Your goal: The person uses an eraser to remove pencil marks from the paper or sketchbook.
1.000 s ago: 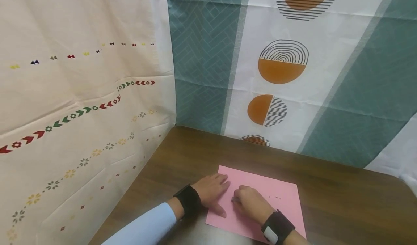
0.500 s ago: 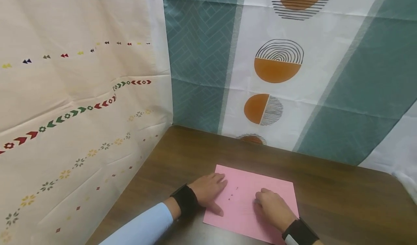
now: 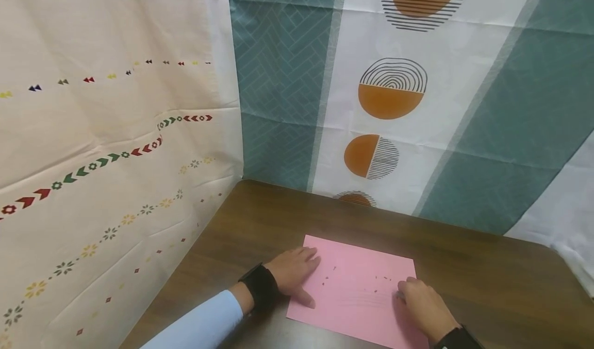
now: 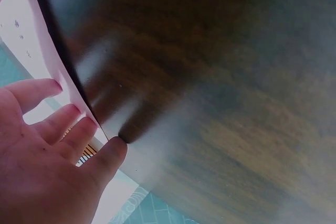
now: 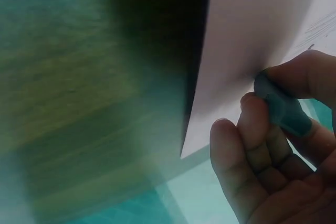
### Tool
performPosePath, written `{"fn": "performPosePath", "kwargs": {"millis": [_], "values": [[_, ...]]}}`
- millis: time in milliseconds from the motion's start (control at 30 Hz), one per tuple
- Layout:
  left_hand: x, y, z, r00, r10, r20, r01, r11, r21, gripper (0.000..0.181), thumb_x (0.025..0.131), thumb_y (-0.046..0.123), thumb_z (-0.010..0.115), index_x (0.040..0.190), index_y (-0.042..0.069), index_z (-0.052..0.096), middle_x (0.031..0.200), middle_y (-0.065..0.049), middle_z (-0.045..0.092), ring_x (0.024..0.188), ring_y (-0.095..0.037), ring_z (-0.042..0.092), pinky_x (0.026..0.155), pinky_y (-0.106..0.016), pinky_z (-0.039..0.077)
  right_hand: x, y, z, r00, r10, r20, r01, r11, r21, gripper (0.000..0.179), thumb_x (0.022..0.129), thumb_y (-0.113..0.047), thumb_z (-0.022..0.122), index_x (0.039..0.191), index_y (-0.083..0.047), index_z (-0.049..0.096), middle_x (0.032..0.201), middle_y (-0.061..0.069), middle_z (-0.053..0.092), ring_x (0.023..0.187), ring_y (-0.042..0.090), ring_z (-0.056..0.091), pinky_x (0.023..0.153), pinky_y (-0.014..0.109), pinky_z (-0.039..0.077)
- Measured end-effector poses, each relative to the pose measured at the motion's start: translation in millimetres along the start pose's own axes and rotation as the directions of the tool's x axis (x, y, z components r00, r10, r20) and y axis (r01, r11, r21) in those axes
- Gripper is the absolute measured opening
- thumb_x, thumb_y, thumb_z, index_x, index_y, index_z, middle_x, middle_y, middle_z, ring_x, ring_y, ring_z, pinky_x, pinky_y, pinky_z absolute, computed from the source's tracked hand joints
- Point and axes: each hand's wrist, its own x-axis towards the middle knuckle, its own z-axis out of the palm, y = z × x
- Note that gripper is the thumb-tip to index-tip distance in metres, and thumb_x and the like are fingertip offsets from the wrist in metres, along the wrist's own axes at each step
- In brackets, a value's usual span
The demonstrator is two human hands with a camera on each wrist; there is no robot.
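A pink sheet of paper (image 3: 343, 323) lies on the brown table. My left hand (image 3: 290, 271) rests with spread, fairly straight fingers over the sheet's left edge; in the left wrist view, its fingertips (image 4: 118, 148) reach along that edge. Near the sheet's right edge, my right hand (image 3: 424, 305) pinches a small dark grey eraser (image 5: 287, 109) between thumb and fingers, low over the paper. Small dark crumbs (image 3: 386, 278) lie scattered on the sheet in two groups. Faint grey pencil lines (image 3: 364, 300) run across its lower middle.
Wooden tabletop (image 3: 260, 220) surrounds the paper. A cream patterned cloth (image 3: 116, 173) hangs along the left side, and a green and white cloth (image 3: 285, 81) with orange shapes hangs behind the table. Black bands (image 3: 260, 285) circle both wrists.
My right hand has slid rightward across the paper with the eraser, from beside the left hand to near the right edge, uncovering crumbs and faint lines. The left hand stays on the sheet.
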Motion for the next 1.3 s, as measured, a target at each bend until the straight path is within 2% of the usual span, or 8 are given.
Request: {"fn": "performPosePath", "kwargs": {"millis": [100,200,333,433,533,733,900,1300], "values": [[-1.1,0.2,-1.1,1.0,0.011,-0.001,-0.011,1.0,-0.009,0.1,0.067,0.075,0.06,0.139,0.008,0.04,0.144,-0.015,0.034,0.129,-0.029,0.029,0.102,-0.044,0.035,-2.4,1.1,-2.0,1.0,0.008,0.01,-0.008,1.0,0.007,0.022,0.072,0.005,0.067,0.063,-0.011,0.054,0.059,-0.001,0.041,0.053,0.014,0.037,0.048,0.033,0.04],[-2.8,0.7,-2.5,1.0,0.01,-0.002,-0.01,1.0,-0.011,0.1,0.067,0.075,0.06,0.139,0.009,0.04,0.145,-0.015,0.034,0.13,-0.029,0.029,0.103,-0.044,0.034,-3.0,-0.2,-2.1,1.0,-0.004,-0.027,0.004,1.0,0.016,0.023,0.072,0.004,0.067,0.062,-0.012,0.053,0.058,-0.002,0.041,0.054,0.013,0.037,0.048,0.033,0.04],[-5.3,2.0,-3.5,1.0,0.008,-0.001,-0.008,1.0,-0.009,0.099,0.067,0.074,0.061,0.139,0.009,0.041,0.144,-0.015,0.035,0.129,-0.029,0.03,0.103,-0.043,0.034,-4.4,-5.7,-0.1,0.997,0.011,-0.081,-0.003,0.996,0.094,0.024,0.072,-0.002,0.066,0.061,-0.017,0.05,0.059,-0.005,0.039,0.054,0.012,0.037,0.051,0.033,0.04],[-6.7,2.3,-3.8,1.0,0.009,0.001,-0.009,1.0,-0.007,0.098,0.067,0.074,0.061,0.138,0.009,0.042,0.144,-0.014,0.035,0.129,-0.029,0.03,0.103,-0.042,0.035,-1.5,-14.3,0.8,0.996,0.045,-0.078,-0.031,0.986,0.164,0.017,0.073,-0.009,0.066,0.065,-0.018,0.055,0.061,-0.007,0.041,0.056,0.011,0.04,0.054,0.034,0.043],[-7.1,2.3,-4.1,1.0,-0.001,0.008,0.001,1.0,-0.013,0.098,0.067,0.074,0.061,0.139,0.01,0.041,0.145,-0.013,0.035,0.13,-0.029,0.029,0.103,-0.043,0.035,6.7,-26.0,-1.4,0.996,0.061,-0.06,-0.049,0.982,0.184,0.009,0.075,-0.015,0.067,0.07,-0.016,0.059,0.063,-0.007,0.045,0.059,0.009,0.042,0.058,0.034,0.046],[-5.3,1.0,-0.1,1.0,-0.013,0.012,0.013,1.0,-0.025,0.099,0.067,0.073,0.062,0.14,0.011,0.039,0.146,-0.013,0.032,0.131,-0.028,0.026,0.103,-0.044,0.033,26.1,-48.0,-11.5,0.992,-0.018,-0.122,0.041,0.982,0.187,0.011,0.072,-0.012,0.066,0.067,-0.017,0.059,0.061,-0.01,0.043,0.057,0.006,0.041,0.055,0.03,0.044],[-5.9,-0.6,0.7,1.0,-0.01,0.007,0.011,1.0,-0.029,0.098,0.067,0.073,0.061,0.14,0.011,0.039,0.147,-0.013,0.032,0.131,-0.028,0.026,0.104,-0.044,0.033,38.3,-66.1,-16.7,0.983,-0.044,-0.177,0.081,0.975,0.208,0.013,0.072,-0.012,0.065,0.065,-0.02,0.058,0.059,-0.012,0.041,0.054,0.005,0.039,0.05,0.025,0.042],[-5.6,-4.0,4.5,1.0,0.006,-0.021,-0.006,1.0,-0.023,0.101,0.066,0.075,0.06,0.141,0.01,0.039,0.146,-0.014,0.032,0.131,-0.029,0.026,0.103,-0.044,0.033,51.6,-96.2,-8.2,0.984,-0.124,-0.129,0.153,0.959,0.241,0.012,0.073,-0.013,0.069,0.067,-0.02,0.063,0.06,-0.014,0.044,0.056,0.004,0.041,0.052,0.026,0.044]]}}
